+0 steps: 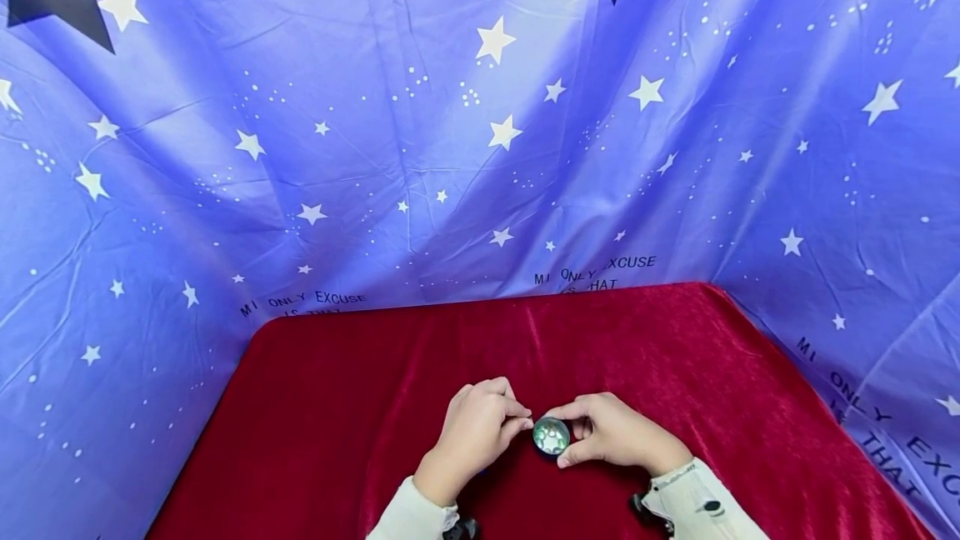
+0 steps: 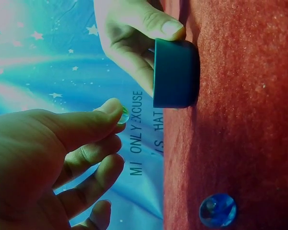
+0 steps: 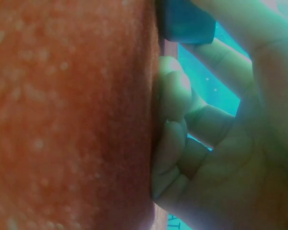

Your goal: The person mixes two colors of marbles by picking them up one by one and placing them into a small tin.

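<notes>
My left hand (image 1: 476,423) pinches a small clear marble with green in it (image 2: 125,116) between thumb and forefinger. Most of that marble is hidden by the fingertips. Just to its right, my right hand (image 1: 618,433) grips a small, dark blue-green round cup (image 2: 175,74) by its side, thumb and forefinger around it. The cup stands upright on the red cloth, and shiny greenish glass marbles (image 1: 552,437) show inside its mouth. Both hands are close together but apart. A loose blue glass marble (image 2: 218,210) lies on the cloth below the left hand in the left wrist view.
Red velvet cloth (image 1: 337,407) covers the table. A blue curtain (image 1: 405,107) with white stars and printed lettering hangs behind it and along both sides. Black wrist straps (image 1: 461,529) show at the sleeve cuffs.
</notes>
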A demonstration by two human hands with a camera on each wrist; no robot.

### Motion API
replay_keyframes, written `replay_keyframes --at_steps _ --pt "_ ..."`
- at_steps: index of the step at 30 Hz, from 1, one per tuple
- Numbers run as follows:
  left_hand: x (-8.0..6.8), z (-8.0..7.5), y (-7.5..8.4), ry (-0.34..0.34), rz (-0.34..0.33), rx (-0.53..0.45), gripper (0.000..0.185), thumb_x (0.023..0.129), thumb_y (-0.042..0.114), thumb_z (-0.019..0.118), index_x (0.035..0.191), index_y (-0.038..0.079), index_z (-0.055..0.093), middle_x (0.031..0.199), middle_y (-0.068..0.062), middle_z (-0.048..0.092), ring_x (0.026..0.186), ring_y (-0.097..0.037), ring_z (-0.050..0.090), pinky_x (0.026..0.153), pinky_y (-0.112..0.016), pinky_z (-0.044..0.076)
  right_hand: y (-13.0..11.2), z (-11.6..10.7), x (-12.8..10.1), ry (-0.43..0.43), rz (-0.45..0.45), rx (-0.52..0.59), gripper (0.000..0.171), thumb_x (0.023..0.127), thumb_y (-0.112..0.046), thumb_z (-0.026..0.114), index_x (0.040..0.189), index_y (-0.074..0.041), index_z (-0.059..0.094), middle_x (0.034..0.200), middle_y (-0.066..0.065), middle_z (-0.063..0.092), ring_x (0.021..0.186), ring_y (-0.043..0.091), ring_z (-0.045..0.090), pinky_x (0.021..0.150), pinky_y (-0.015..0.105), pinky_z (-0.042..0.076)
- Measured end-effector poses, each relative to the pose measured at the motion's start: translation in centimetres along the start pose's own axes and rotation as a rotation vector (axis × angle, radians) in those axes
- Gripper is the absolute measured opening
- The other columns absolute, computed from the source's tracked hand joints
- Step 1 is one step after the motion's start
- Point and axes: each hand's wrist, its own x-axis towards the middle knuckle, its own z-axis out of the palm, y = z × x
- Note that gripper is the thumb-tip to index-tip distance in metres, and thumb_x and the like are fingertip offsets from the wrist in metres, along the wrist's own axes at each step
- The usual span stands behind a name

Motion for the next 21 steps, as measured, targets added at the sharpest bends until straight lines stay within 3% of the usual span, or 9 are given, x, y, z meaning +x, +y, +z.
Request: replay_keyframes --at_steps 8,21 --pt "0.02 0.25 0.28 0.022 0.028 0.015 0.011 0.082 0.037 0.087 0.092 0.034 0.085 0.081 0.021 0.061 0.075 0.002 0.059 0.063 -0.016 0.034 -0.08 -0.06 -0.01 0.001 -0.001 -0.002 0.049 0.074 -0.038 0.093 0.120 -0.033 0.076 0.075 -0.006 0.060 0.067 0.003 0.054 0.060 0.021 0.048" --pt "0.03 0.56 0.77 -0.003 0.041 0.029 0.011 0.081 0.037 0.088 0.092 0.036 0.085 0.079 0.022 0.059 0.074 0.002 0.058 0.063 -0.015 0.031 0.02 0.02 0.04 0.015 -0.016 -0.011 0.048 0.074 -0.039 0.093 0.118 -0.034 0.077 0.074 -0.006 0.059 0.066 0.001 0.053 0.058 0.020 0.048"
